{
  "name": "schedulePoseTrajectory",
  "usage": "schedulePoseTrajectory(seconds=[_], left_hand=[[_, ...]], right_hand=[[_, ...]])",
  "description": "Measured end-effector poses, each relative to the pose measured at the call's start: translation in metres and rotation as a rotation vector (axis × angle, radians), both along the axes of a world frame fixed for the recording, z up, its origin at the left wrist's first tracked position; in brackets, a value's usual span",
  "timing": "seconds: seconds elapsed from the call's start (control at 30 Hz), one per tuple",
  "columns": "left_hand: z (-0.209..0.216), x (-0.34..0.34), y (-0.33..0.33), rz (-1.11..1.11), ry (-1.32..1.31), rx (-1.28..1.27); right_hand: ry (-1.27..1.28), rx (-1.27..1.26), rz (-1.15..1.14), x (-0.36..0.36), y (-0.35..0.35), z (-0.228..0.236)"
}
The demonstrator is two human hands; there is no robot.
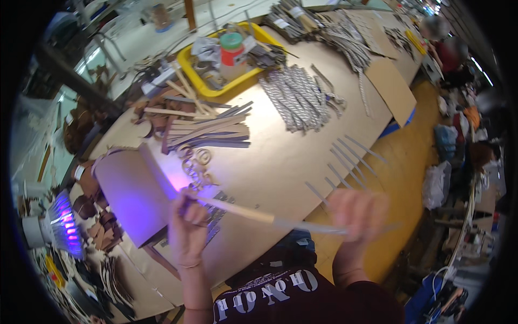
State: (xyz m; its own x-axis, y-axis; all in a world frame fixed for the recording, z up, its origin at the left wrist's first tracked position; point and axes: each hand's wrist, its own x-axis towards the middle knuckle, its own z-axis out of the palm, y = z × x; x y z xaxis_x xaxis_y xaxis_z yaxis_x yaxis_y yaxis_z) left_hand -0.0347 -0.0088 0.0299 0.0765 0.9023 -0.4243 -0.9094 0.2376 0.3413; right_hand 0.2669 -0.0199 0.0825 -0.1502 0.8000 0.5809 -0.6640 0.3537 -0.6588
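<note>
Between my two hands stretches a long narrow strip (237, 210), pale tan toward the left and translucent grey toward the right. Its left end is pinched in the fingers of my left hand (189, 227), raised above the table beside a curved brown sheet (127, 189). My right hand (360, 215) is closed around the grey part near the table's front edge, smeared by motion, and a bit of grey sticks out past it. Under the strip's left part lie flat grey pieces (216, 218), partly hidden by my left hand. Several thin grey strips (348, 156) lie along the table edge.
A lamp with violet light (66, 224) stands at left. Behind the curls of pale shavings (197, 162) lies a pile of tan and grey strips (210, 129). Farther off are braided grey lengths (299, 100), a yellow tub (208, 93) and a cardboard piece (391, 92).
</note>
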Motion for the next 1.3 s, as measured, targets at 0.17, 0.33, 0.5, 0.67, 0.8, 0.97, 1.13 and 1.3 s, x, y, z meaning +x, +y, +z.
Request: schedulePoseTrajectory(seconds=[0.17,0.33,0.5,0.67,0.8,0.97,1.13,1.3], left_hand=[[-0.014,-0.038,0.026,0.314,0.319,-0.026],[-0.021,-0.021,0.035,0.045,1.589,0.186],[-0.015,0.007,0.028,0.332,2.348,0.355],[-0.006,0.02,0.016,-0.027,2.261,0.322],[-0.006,0.037,0.017,0.057,2.097,0.327],[-0.021,0.106,-0.002,-0.394,1.916,1.08],[-0.06,0.173,0.001,-0.753,1.838,1.498],[-0.074,0.181,-0.006,-0.849,2.061,1.498]], right_hand=[[0.025,-0.048,-0.294,0.094,-0.051,0.034],[-1.014,-0.752,-0.711,0.07,-0.055,-0.007],[-1.291,-0.782,-0.649,0.036,-0.029,-0.056],[-1.485,-0.744,-0.693,0.035,-0.023,-0.068],[-1.552,-0.712,-0.712,0.037,-0.022,-0.077],[-1.507,-0.77,-0.681,0.038,-0.021,-0.077],[-1.617,-0.791,-0.676,0.037,-0.015,-0.068],[-1.657,-0.866,-0.673,0.049,-0.035,-0.066]])
